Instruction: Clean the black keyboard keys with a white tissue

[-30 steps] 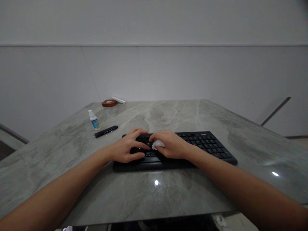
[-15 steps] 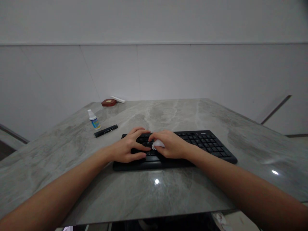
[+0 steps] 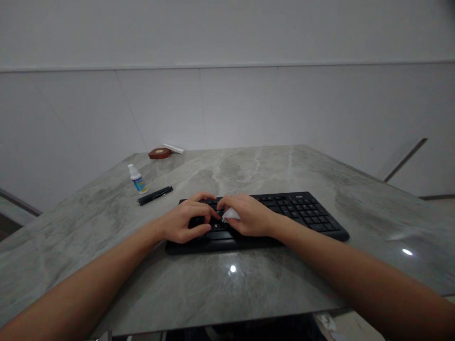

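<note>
A black keyboard lies on the grey marbled table, partly covered by both hands. My right hand is closed around a crumpled white tissue, pressed to the keys left of the keyboard's middle. My left hand rests over the keyboard's left end, fingers apart and bent, with the fingertips among the keys close beside the tissue. It appears to hold nothing. The keys under both palms are hidden.
On the left of the table a small white spray bottle with a blue label stands near a black pen-like object. Farther back lie a reddish-brown case and a flat white item. A pale wall rises behind.
My left hand's fingers have bent more, the middle ones drawing in over the keys. My right hand with the tissue has shifted very slightly left.
</note>
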`<state>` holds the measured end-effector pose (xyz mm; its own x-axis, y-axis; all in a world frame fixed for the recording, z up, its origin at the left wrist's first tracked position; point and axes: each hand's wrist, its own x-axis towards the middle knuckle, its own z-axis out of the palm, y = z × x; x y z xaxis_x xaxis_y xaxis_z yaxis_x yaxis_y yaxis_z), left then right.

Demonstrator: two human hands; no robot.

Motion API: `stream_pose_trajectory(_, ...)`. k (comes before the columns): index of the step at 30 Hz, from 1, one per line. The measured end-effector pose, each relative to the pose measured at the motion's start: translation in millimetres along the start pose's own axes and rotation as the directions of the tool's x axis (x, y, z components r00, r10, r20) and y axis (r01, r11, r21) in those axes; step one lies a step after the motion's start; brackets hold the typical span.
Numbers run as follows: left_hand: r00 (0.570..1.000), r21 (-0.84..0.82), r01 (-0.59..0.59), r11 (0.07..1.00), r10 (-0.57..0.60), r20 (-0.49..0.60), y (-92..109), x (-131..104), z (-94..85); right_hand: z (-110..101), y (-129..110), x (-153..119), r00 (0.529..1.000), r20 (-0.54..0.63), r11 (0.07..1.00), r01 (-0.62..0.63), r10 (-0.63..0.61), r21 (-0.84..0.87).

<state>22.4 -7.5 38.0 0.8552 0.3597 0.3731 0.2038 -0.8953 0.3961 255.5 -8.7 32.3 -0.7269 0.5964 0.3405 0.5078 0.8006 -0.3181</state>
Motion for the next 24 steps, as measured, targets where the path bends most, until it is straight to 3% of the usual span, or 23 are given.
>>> stream_pose_trajectory(17, 0.989, -0.017, 0.104, 0.994, -0.102, 0.11, -0.3, -4.1, -4.1, -0.4, 1.6, -0.7, 1.0, -0.024, 1.0, 0.003, -0.003, 0.006)
stream_pose_trajectory(24, 0.999, 0.014, 0.045, 0.999, -0.045, -0.018, -3.1, -4.1, -3.8, -0.5, 1.8, -1.1, 1.0, 0.001, 1.0, -0.02, 0.02, 0.001)
